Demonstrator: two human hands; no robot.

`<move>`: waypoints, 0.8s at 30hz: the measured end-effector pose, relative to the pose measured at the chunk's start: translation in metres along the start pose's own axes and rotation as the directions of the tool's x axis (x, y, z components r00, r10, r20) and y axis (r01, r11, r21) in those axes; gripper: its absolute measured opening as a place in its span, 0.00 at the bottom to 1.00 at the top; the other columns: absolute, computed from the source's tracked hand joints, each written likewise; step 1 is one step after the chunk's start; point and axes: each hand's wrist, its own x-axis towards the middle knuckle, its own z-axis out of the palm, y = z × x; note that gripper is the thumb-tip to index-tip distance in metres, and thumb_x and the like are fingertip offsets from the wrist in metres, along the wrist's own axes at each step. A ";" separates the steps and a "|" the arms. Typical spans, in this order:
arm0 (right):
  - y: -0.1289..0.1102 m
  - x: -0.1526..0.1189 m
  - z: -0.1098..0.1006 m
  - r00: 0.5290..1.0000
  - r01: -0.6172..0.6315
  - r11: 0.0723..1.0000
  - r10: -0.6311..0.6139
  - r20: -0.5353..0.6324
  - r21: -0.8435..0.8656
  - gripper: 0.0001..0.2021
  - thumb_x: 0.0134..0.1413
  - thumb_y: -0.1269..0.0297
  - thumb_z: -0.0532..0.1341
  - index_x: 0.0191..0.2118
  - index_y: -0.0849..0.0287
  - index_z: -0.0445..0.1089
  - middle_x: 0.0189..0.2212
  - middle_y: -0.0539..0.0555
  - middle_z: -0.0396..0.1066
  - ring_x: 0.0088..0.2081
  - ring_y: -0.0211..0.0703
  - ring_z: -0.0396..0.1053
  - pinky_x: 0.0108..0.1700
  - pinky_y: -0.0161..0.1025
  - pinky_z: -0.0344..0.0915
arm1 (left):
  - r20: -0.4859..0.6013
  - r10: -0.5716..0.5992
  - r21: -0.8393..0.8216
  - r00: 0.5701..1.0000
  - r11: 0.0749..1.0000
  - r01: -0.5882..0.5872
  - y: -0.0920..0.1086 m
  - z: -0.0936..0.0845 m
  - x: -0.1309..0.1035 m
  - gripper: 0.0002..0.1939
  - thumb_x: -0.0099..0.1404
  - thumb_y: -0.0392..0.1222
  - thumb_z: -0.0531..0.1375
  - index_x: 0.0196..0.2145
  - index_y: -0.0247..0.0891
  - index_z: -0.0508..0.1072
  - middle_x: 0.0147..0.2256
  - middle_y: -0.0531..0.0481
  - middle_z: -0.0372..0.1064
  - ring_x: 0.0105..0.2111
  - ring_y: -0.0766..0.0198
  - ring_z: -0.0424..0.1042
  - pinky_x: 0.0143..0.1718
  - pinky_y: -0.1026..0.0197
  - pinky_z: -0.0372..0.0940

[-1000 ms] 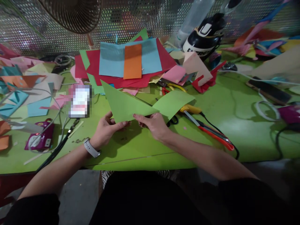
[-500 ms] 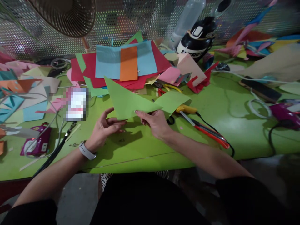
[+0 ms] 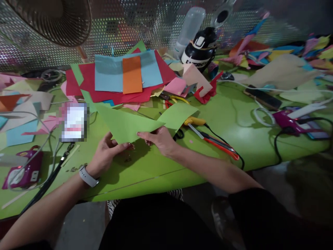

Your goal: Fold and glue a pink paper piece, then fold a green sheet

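Note:
A folded sheet of light green paper [image 3: 122, 123] is held up over the green table [image 3: 145, 180], one flap pointing up left and another spreading right. My right hand [image 3: 162, 141] pinches it near the middle of its lower edge, thumb on top. At the lower left corner, my left hand [image 3: 105, 154] grips the paper between thumb and fingers; part of the fingers is hidden behind it. Just right of the paper lie a yellow-handled glue gun [image 3: 195, 121] and a red and black cutter [image 3: 221, 146].
Red, blue and orange sheets [image 3: 132, 74] lie behind the paper. A lit phone [image 3: 75, 121] is at left, near a purple power strip [image 3: 26, 166]. A black bottle [image 3: 199, 50] stands at the back; another purple strip [image 3: 286, 121] and a dark phone [image 3: 264, 97] are at right.
My left hand's thumb and fingers have closed on the paper's lower left corner, where they were apart before. The camera view has shifted, so most things appear further left. My right hand keeps its pinch.

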 end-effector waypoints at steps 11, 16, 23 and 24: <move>0.003 -0.003 0.004 0.987 -0.002 1.000 0.002 0.161 -0.005 0.17 0.40 0.52 0.74 0.20 0.58 0.71 0.17 0.47 0.68 0.19 0.32 0.59 0.22 0.35 0.53 | -0.087 0.069 0.138 0.994 0.989 -0.057 -0.001 0.008 0.000 0.25 0.50 0.43 0.74 0.44 0.37 0.73 0.40 0.46 0.79 0.35 0.61 0.80 0.34 0.65 0.75; 0.004 -0.002 0.006 0.980 0.035 0.999 -0.040 0.195 0.028 0.16 0.37 0.51 0.75 0.22 0.58 0.74 0.20 0.48 0.71 0.21 0.33 0.61 0.24 0.35 0.55 | -0.069 0.084 0.258 0.994 0.964 -0.064 0.008 0.013 -0.001 0.20 0.50 0.46 0.74 0.38 0.34 0.78 0.37 0.45 0.80 0.36 0.56 0.80 0.34 0.62 0.75; 0.000 0.008 -0.002 0.990 0.112 0.989 -0.102 -0.097 0.097 0.20 0.40 0.46 0.72 0.20 0.56 0.69 0.16 0.44 0.65 0.19 0.32 0.58 0.22 0.34 0.52 | -0.220 0.071 0.271 0.973 0.962 -0.009 0.009 0.012 0.001 0.20 0.46 0.49 0.75 0.31 0.32 0.76 0.28 0.46 0.79 0.25 0.62 0.77 0.23 0.65 0.69; -0.002 0.010 -0.004 0.987 0.128 0.985 -0.114 -0.115 0.117 0.20 0.40 0.46 0.72 0.20 0.56 0.68 0.16 0.44 0.64 0.19 0.32 0.58 0.22 0.34 0.52 | -0.247 0.079 0.291 0.966 0.957 -0.003 0.009 0.012 0.001 0.20 0.46 0.49 0.75 0.28 0.32 0.75 0.25 0.47 0.77 0.23 0.62 0.76 0.20 0.67 0.67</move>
